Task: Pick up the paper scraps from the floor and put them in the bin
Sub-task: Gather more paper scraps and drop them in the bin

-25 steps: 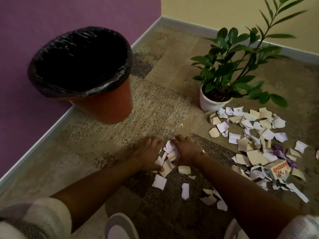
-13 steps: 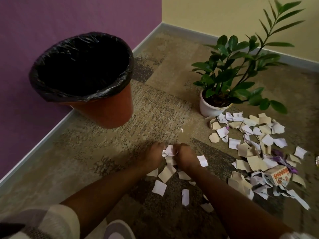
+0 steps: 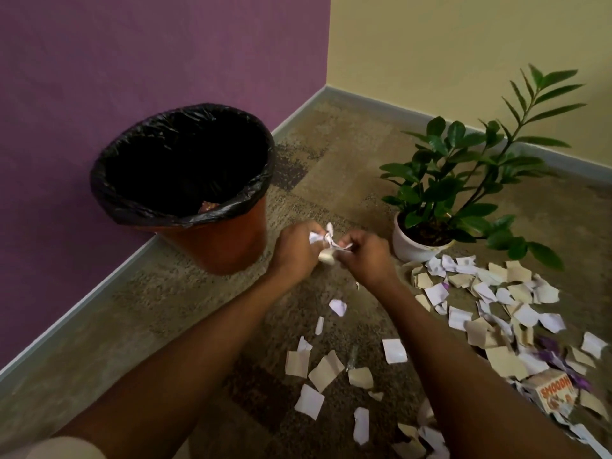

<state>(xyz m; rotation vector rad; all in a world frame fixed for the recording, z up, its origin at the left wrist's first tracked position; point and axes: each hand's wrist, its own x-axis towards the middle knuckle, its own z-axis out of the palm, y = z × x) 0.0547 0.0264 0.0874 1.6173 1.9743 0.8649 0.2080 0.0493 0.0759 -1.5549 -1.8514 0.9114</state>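
**Handful of scraps held between both hands, beside the bin**

Both hands are raised off the carpet and brought together just right of the bin (image 3: 212, 250). The left hand (image 3: 296, 251) and the right hand (image 3: 366, 260) each have fingers curled around one shared bundle of paper scraps (image 3: 326, 243); white and tan pieces stick out above and between the knuckles. Using two hands as a clamp is probably meant to keep the loose, light pieces from slipping out during the carry.

The bin is an orange tub lined with a black bag (image 3: 185, 217) folded over the rim. It stands against the purple wall (image 3: 132, 77). Its mouth is open, and a small bit of something shows at the near inner edge; the rest of the inside is too dark to read. The bundle sits level with the bin's side and is not yet over the opening.

Most of the task remains. A loose scatter of scraps (image 3: 326, 371) lies on the carpet (image 3: 165, 309) below the forearms. A denser pile (image 3: 490, 306) lies to the right, reaching up to the white pot of a potted plant (image 3: 440, 193). A small printed carton (image 3: 554, 394) lies among that pile.

Judgement: the next move calls for a short carry leftward and up over the rim before the hands part.
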